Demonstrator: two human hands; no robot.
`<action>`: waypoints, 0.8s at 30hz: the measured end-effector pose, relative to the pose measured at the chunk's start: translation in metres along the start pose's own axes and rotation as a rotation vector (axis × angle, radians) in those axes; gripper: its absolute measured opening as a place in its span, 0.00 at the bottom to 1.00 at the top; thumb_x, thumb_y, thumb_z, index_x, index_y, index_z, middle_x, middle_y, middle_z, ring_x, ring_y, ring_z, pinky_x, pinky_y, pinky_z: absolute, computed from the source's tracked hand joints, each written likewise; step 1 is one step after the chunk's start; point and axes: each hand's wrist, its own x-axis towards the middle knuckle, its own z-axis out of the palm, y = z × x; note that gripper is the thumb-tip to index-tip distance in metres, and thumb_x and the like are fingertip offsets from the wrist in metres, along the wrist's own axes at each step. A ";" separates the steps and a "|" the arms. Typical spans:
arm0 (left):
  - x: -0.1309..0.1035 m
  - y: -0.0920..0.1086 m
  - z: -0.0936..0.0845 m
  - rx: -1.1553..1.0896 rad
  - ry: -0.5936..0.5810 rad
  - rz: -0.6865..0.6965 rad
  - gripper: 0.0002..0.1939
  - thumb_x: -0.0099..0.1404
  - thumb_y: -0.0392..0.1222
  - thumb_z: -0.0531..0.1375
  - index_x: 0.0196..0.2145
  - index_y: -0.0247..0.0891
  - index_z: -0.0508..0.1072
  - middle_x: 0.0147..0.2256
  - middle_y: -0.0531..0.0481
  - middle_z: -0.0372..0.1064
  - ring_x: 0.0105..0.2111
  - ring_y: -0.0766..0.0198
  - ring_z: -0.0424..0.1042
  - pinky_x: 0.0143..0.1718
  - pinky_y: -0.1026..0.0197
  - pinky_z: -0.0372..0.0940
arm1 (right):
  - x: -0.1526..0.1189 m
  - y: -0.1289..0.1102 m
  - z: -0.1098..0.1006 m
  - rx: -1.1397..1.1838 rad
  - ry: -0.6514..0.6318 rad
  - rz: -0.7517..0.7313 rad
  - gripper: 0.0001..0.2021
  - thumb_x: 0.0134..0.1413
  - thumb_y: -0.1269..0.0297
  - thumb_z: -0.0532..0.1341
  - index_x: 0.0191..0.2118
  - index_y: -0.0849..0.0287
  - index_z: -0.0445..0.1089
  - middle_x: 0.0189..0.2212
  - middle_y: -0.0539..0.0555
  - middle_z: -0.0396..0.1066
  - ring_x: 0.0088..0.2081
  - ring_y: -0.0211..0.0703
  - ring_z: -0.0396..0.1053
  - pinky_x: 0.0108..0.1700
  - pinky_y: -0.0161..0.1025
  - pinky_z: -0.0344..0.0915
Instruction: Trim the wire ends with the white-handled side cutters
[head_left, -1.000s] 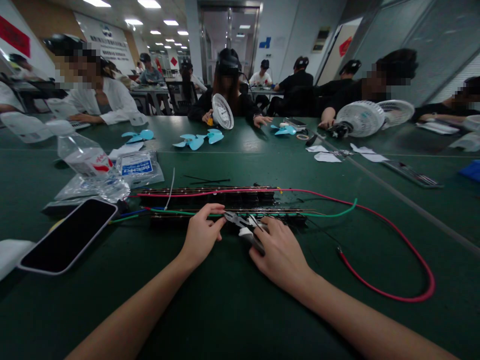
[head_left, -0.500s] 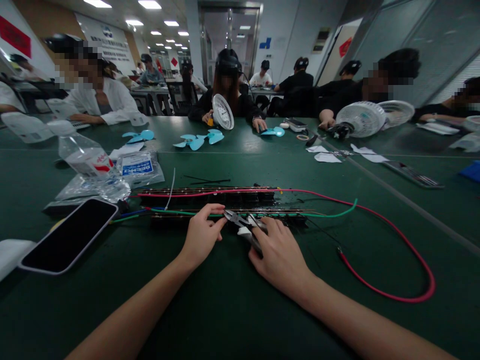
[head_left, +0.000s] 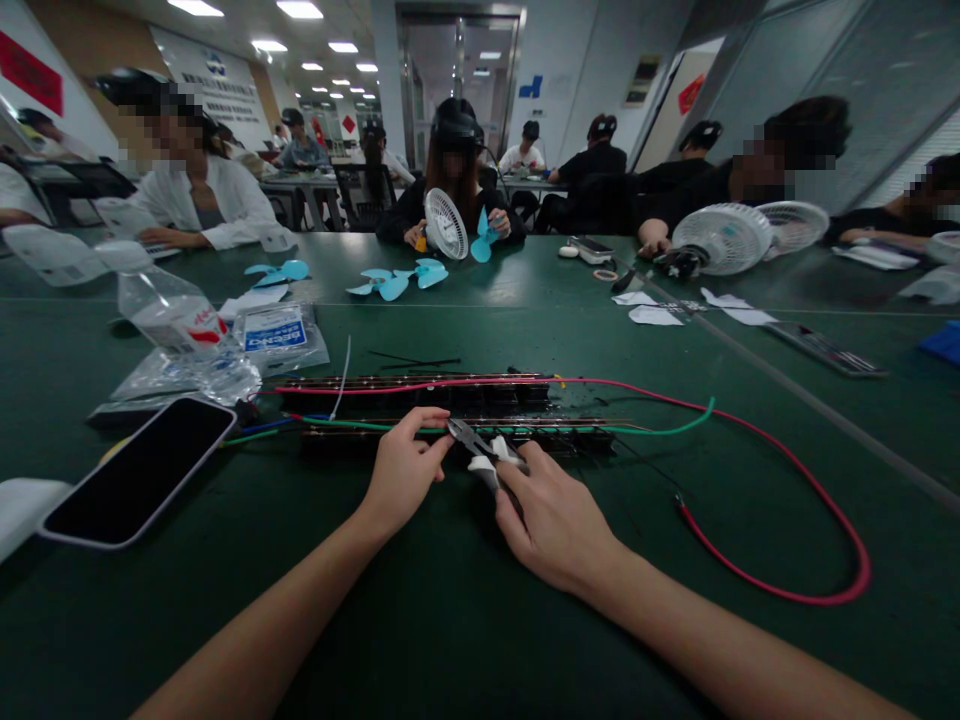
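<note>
My right hand is wrapped round wire cutters with white and grey handles. Their jaws point left, right at the fingertips of my left hand. Thumb and index finger of that left hand are bent towards each other in a pinch; what lies between them is too small to make out. Just behind both hands lies a black strip-like part with thin metal rods along it. A green wire runs along this strip. Beyond it is a second black strip, crossed by a red wire.
To the left are a phone, a clear plastic bottle and plastic bags. A white cable tie sticks up by the strips. Blue fan blades and white fan guards lie farther off, near co-workers.
My right hand and the cutter handles have shifted slightly left and down; my left hand stays put. Across the table, a co-worker has lifted a blue fan blade off the tabletop.
</note>
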 end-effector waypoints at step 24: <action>0.001 -0.001 0.000 -0.007 0.002 0.008 0.13 0.60 0.36 0.60 0.45 0.35 0.71 0.43 0.44 0.73 0.15 0.75 0.68 0.15 0.70 0.61 | 0.001 0.003 -0.001 -0.031 0.068 0.018 0.15 0.58 0.60 0.53 0.47 0.55 0.71 0.41 0.58 0.64 0.38 0.44 0.65 0.33 0.38 0.61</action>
